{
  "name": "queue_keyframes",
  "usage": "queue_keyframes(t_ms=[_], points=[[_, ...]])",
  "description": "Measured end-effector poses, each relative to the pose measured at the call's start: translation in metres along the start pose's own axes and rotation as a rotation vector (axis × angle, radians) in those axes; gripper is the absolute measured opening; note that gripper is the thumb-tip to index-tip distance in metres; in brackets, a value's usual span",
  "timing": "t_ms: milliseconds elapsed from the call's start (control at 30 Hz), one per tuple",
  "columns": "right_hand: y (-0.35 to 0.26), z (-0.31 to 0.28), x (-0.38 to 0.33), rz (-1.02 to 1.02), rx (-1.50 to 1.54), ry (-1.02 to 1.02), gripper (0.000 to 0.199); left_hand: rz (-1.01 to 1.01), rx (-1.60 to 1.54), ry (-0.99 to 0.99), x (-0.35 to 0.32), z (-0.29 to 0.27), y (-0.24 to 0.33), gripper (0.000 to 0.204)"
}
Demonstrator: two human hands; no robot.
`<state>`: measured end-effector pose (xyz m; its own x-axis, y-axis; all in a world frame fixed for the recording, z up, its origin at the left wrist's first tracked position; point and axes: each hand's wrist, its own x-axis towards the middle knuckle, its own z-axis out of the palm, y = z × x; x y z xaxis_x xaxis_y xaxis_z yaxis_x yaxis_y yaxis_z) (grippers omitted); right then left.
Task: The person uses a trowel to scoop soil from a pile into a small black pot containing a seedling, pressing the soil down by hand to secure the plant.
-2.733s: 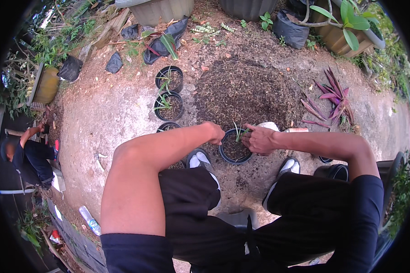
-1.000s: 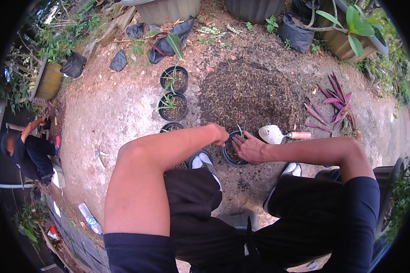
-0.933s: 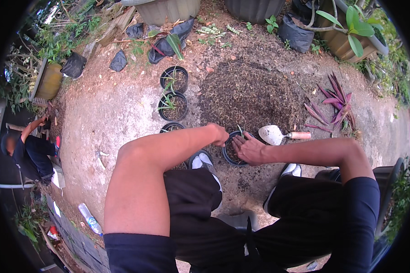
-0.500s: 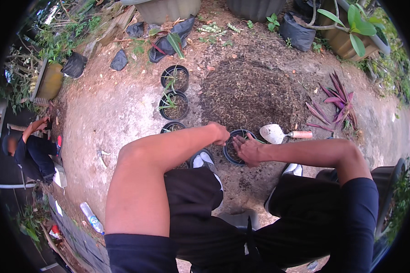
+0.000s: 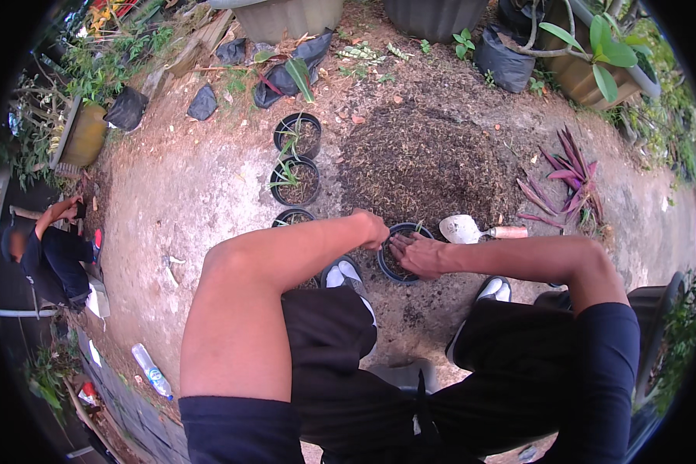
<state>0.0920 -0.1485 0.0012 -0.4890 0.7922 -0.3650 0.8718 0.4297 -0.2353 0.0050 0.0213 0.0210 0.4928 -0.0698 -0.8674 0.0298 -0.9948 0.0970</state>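
bare dirt ground point(image 5: 178, 193) | soil heap point(image 5: 425, 162) | trowel point(image 5: 472, 230) | black pots point(image 5: 295, 182) | plastic bottle point(image 5: 151, 373)

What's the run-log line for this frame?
left hand: on pot rim | right hand: flat on the pot's soil | trowel: on ground beside pot | soil pile: behind pot

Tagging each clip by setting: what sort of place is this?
Most likely a backyard garden or small plant nursery, outdoors. Bare earth carries a heap of dark potting soil, a row of small black pots with seedlings, and a trowel; both hands press into another black pot.
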Motion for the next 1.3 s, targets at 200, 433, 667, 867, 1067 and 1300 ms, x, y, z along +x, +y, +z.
queue_keyframes(t_ms=[200,433,667,867,1067,1300], points=[[-0.006,-0.015,-0.002,-0.04,-0.148,-0.044,0.061,0.001,-0.013,-0.016,-0.001,0.001,-0.001,0.038],[-0.016,-0.02,-0.004,0.118,-0.191,-0.031,0.061,-0.008,-0.005,-0.018,-0.002,-0.002,0.001,0.044],[-0.02,-0.046,0.001,0.123,-0.049,-0.281,0.063,-0.01,-0.022,-0.015,-0.003,0.0,0.001,0.046],[-0.018,-0.013,0.002,0.166,-0.154,-0.238,0.068,0.002,-0.022,0.0,0.001,0.001,-0.001,0.042],[-0.02,-0.016,0.002,0.218,-0.065,-0.27,0.073,0.01,-0.035,0.028,-0.009,-0.002,0.0,0.043],[0.005,-0.023,0.002,0.074,0.062,-0.246,0.068,0.004,-0.026,0.016,-0.009,-0.002,-0.002,0.045]])
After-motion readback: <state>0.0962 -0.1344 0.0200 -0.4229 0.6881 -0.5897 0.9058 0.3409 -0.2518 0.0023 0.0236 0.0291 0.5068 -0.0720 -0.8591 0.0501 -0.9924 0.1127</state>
